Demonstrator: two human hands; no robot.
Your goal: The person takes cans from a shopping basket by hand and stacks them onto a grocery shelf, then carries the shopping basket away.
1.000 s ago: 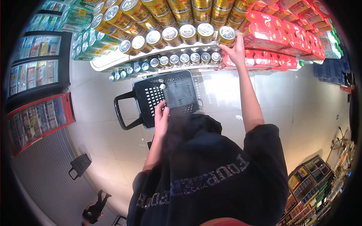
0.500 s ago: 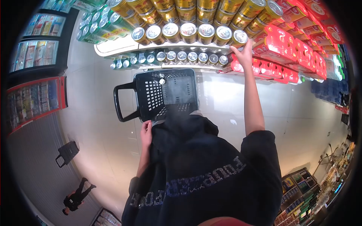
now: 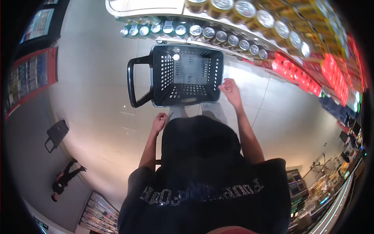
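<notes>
A dark grey shopping basket with slotted walls stands on the floor in front of me, its black handle tipped out to the left. Inside, a small white round spot shows near the upper left corner; I cannot make out what it is. My right hand is beside the basket's right rim, fingers loosely bent and apart, holding nothing visible. Whether it touches the rim is unclear. Below the basket's lower left corner, my left hand hangs with loosely curled fingers and nothing visible in it.
Ahead are shelves with gold cans, a lower row of cans and red packs. A red-framed display stands left. A second basket and a person in dark clothes are farther off.
My right hand has left the gold can at the shelf and come down to the basket's right side. My view has shifted, and the left hand has moved slightly away from my clothing.
</notes>
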